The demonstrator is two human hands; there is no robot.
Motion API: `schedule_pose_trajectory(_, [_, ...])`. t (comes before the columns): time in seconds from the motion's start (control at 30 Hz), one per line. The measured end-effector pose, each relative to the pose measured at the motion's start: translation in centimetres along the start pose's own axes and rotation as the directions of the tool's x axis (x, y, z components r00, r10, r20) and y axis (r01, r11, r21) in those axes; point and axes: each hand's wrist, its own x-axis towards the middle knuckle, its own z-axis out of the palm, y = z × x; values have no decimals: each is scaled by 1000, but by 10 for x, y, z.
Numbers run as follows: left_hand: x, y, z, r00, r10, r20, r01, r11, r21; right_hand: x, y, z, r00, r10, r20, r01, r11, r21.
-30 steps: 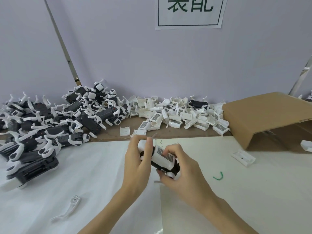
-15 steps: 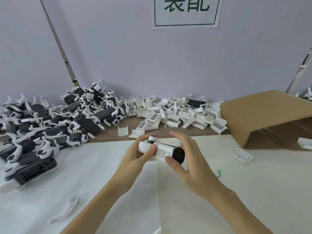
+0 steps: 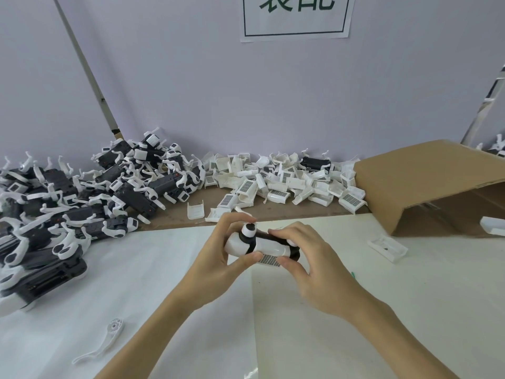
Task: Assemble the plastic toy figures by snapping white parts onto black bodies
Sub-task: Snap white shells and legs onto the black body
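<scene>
Both hands hold one toy figure [image 3: 263,246] above the middle of the white table: a black body with a white shell and a dotted label on its near side. My left hand [image 3: 218,258] grips its left end, thumb under and fingers over the top. My right hand [image 3: 314,266] pinches its right end, fingers curled over the black part. A heap of black bodies with white limbs [image 3: 71,203] lies at the left. A pile of loose white shells [image 3: 278,181] sits along the wall.
A cardboard box [image 3: 426,181] lies open on its side at the right. One loose white shell [image 3: 387,247] lies in front of it, another white part [image 3: 492,226] inside. A white limb piece [image 3: 105,341] lies near left. A sign hangs on the wall.
The figure has been turned in my hands: the labelled shell now faces down toward me and a round white knob shows on top. Both hands stayed at the table's middle.
</scene>
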Motion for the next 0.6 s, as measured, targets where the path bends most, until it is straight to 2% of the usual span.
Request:
schedule_pose_trajectory(0.17, [-1,-7,3,998,68,14,-69,989,128,0,3,-3,1000,14,19,-15,1000,23])
schedule_pose_trajectory(0.27, [0,-7,2,998,67,13,-68,991,119,0,3,-1,998,45,41,-48,996,72])
schedule_pose_trajectory(0.43, [0,-8,-1,999,27,34,-29,997,71,2,6,4,996,86,-3,-84,979,185])
schedule_pose_trajectory(0.6, [0,-4,-1,999,38,30,-40,997,60,0,6,6,996,76,-42,-65,973,220])
